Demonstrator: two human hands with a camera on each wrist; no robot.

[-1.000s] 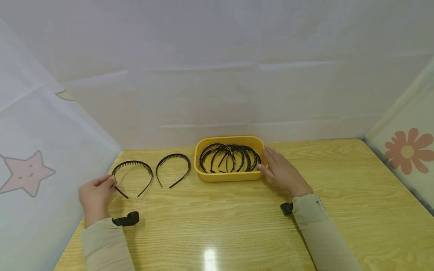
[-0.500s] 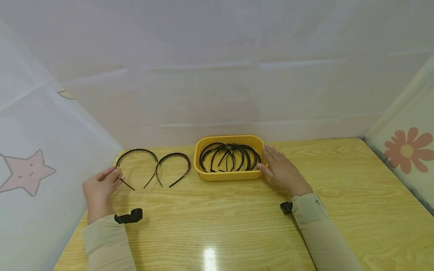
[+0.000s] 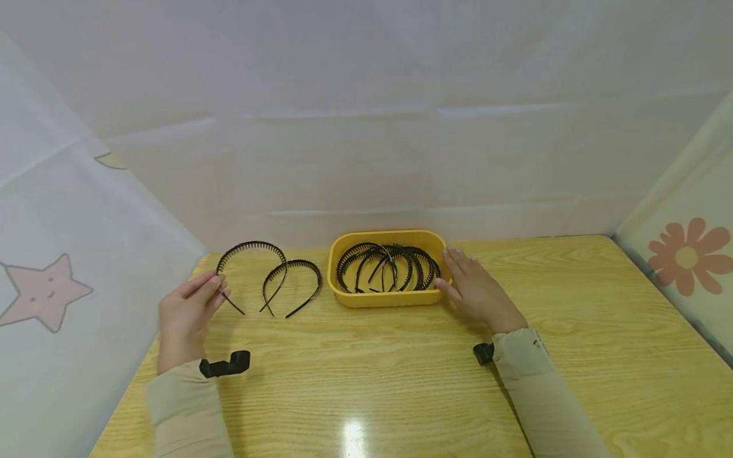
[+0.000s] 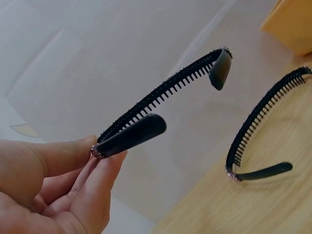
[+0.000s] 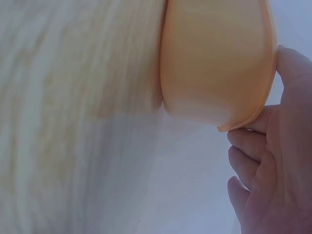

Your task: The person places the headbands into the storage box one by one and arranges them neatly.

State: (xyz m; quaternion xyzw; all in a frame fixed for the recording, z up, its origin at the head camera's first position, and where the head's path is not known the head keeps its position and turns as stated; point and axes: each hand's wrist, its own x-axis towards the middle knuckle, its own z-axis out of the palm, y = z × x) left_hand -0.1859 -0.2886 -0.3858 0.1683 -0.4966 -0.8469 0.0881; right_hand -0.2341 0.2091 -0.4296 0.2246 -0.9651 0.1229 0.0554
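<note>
In the head view my left hand [image 3: 188, 313] pinches one side of a black toothed headband [image 3: 252, 243] between thumb and fingers. The left wrist view shows this headband [image 4: 161, 93] raised, its teeth facing inward and sparkly trim along its outer edge. A second black headband [image 3: 294, 261] lies on the table just right of it, partly overlapped by it in the head view. My right hand [image 3: 480, 294] rests against the right end of the yellow bin [image 3: 392, 300], thumb and fingertips touching its rim. Several black headbands [image 3: 363, 245] lie heaped inside the bin.
The wood-grain table [image 3: 355, 369] runs back to a pale sheet wall [image 3: 366, 159]. Side sheets carry a pink star [image 3: 46, 292] on the left and a red flower [image 3: 687, 256] on the right. Each wrist wears a black camera mount [image 3: 226, 365].
My left hand has moved to the right and away from me, carrying its headband up toward the one lying on the table. My right hand and the bin have stayed in place.
</note>
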